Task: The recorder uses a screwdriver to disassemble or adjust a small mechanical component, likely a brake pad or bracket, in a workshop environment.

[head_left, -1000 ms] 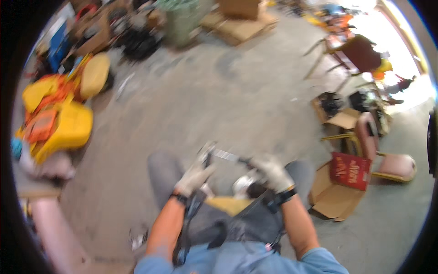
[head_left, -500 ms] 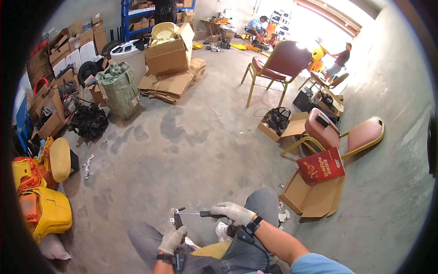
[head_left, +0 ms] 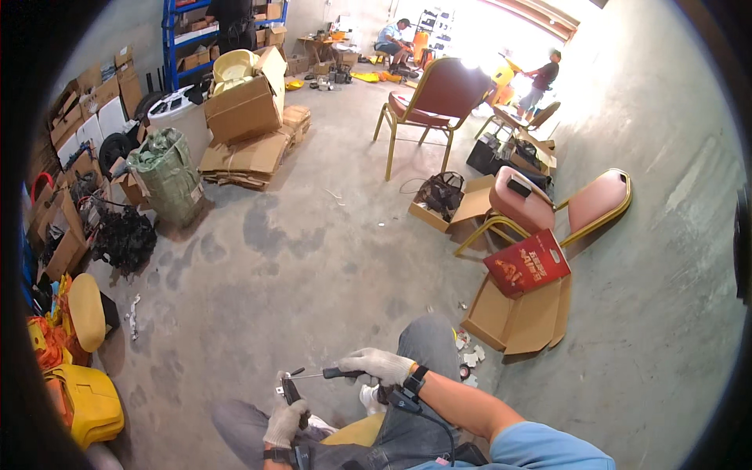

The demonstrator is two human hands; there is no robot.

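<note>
Between sitter's knees [head_left: 429,338], left hand [head_left: 283,424] grips dark part [head_left: 291,391]; right hand [head_left: 382,366] holds screwdriver [head_left: 338,374] toward it. Both grasps unchanged since moment ago; work seemingly continues.

Screwdriver [head_left: 337,373] now farther left in view

Hands [head_left: 377,363]: off-white fabric gloves [head_left: 285,425]
Wrist straps [head_left: 416,378]: black bands, each beside a black boxy module [head_left: 403,401]
Cable [head_left: 448,431]: thin, black, looping under the right forearm
Sleeve [head_left: 544,448]: short, light-blue cloth
Trousers [head_left: 425,338]: faded grey
Shoe [head_left: 370,399]: white
</note>
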